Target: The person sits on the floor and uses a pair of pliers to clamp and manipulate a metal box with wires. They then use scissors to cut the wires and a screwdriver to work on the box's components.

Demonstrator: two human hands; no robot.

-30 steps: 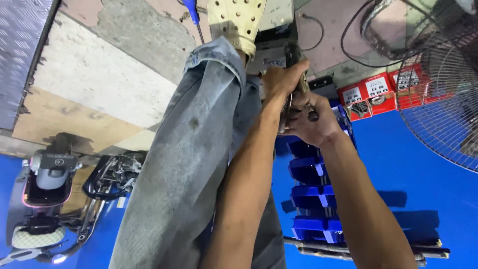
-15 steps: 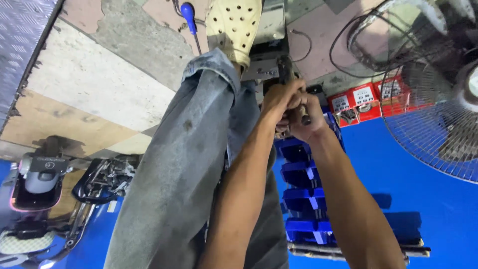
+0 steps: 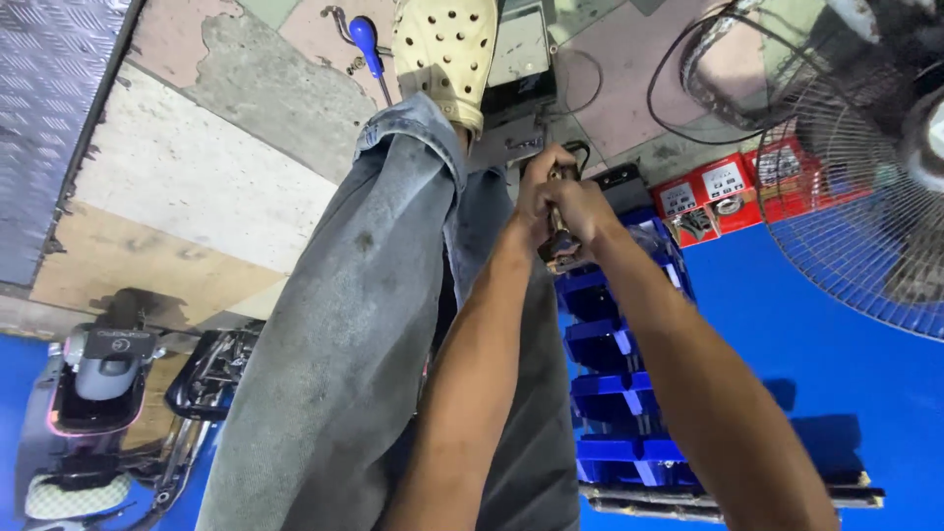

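both hands are clenched together on a small metal part [image 3: 560, 246] held above the blue bins [image 3: 615, 334]: left hand [image 3: 536, 197], right hand [image 3: 580, 211]. the work looks mid-way, the part not set down.

A small dark metal part [image 3: 559, 246], mostly hidden, is sitting clasped between both hands, just above the stacked blue plastic bins [image 3: 615, 344].

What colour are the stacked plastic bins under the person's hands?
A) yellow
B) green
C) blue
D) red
C: the stacked bins below the left hand and right hand are plainly blue, like the floor mat beside them.
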